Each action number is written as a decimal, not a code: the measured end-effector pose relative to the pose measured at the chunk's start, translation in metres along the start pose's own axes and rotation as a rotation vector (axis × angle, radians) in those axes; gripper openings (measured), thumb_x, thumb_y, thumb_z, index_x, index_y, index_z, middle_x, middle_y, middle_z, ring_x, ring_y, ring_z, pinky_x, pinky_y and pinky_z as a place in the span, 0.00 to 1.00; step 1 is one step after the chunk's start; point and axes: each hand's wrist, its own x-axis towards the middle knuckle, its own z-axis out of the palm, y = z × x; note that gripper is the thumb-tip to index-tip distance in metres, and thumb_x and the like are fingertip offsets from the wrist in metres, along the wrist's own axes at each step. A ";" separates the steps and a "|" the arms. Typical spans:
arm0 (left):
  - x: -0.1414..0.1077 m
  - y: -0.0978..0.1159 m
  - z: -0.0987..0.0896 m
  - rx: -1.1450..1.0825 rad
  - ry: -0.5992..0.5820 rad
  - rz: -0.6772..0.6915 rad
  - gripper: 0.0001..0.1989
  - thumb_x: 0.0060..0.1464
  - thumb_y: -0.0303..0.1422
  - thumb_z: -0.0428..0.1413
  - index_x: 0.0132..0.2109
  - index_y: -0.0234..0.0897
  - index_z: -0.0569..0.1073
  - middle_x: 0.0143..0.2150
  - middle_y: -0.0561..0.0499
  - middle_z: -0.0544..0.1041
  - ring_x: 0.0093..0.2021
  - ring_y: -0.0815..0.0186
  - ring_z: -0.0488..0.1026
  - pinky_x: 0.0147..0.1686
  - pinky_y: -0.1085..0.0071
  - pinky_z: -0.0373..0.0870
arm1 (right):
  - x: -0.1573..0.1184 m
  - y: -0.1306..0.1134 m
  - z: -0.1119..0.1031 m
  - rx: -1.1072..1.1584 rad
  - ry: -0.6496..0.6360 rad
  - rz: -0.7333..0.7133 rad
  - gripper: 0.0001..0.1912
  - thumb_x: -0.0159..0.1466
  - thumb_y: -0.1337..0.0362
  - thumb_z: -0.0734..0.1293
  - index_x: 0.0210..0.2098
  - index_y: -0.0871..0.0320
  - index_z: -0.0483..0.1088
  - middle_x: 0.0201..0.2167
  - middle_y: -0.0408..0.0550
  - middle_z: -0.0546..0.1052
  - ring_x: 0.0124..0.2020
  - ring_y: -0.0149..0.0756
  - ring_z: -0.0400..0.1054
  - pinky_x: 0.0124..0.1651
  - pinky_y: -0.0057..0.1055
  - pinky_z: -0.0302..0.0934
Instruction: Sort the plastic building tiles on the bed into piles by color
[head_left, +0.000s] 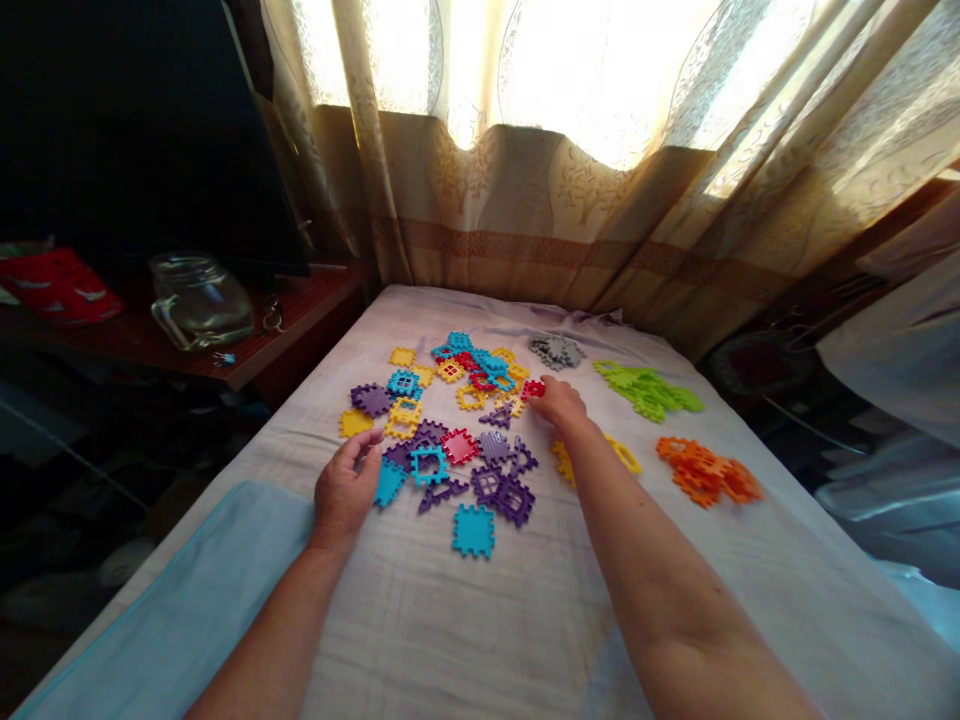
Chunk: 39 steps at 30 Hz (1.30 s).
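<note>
My right hand [561, 402] reaches to the far side of the mixed pile, its fingers closed on a red interlocking tile [533, 389]. On the near left, my left hand [351, 480] rests on the cloth with fingers loosely apart, beside a blue tile [390, 482] and a yellow tile [356, 423]. Between the hands lie purple tiles [487, 484], a pinkish-red tile [460, 446] and a blue frame [429, 465]. One square blue tile [473, 530] lies nearest me. Yellow pieces [622, 455] show partly behind my right forearm.
Sorted heaps of grey [556, 350], green [649, 390] and orange pieces [706, 470] lie on the right. A folded light-blue cloth [195, 600] covers the left edge. A glass jug [201, 300] stands on the brown desk [300, 320], near a dark screen [150, 130]. Curtains [510, 200] hang behind.
</note>
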 end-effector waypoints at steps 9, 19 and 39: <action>0.000 0.000 0.000 -0.021 0.010 -0.013 0.17 0.53 0.42 0.52 0.45 0.40 0.78 0.45 0.48 0.83 0.45 0.60 0.79 0.49 0.64 0.74 | -0.060 -0.053 0.007 0.132 0.080 -0.438 0.16 0.66 0.62 0.62 0.49 0.48 0.77 0.50 0.47 0.78 0.53 0.41 0.70 0.57 0.36 0.62; 0.000 0.003 -0.001 -0.013 0.002 -0.017 0.17 0.53 0.42 0.52 0.45 0.40 0.78 0.45 0.48 0.83 0.45 0.59 0.79 0.49 0.64 0.74 | -0.064 -0.082 0.016 -0.142 0.013 -0.493 0.16 0.66 0.59 0.63 0.47 0.54 0.79 0.48 0.58 0.76 0.49 0.46 0.70 0.48 0.36 0.64; 0.001 0.002 0.000 0.006 0.003 -0.011 0.18 0.52 0.43 0.53 0.44 0.40 0.78 0.44 0.48 0.83 0.45 0.58 0.79 0.49 0.62 0.74 | -0.075 0.071 -0.039 0.022 0.063 0.034 0.20 0.67 0.60 0.57 0.42 0.58 0.79 0.41 0.53 0.82 0.41 0.38 0.73 0.35 0.27 0.56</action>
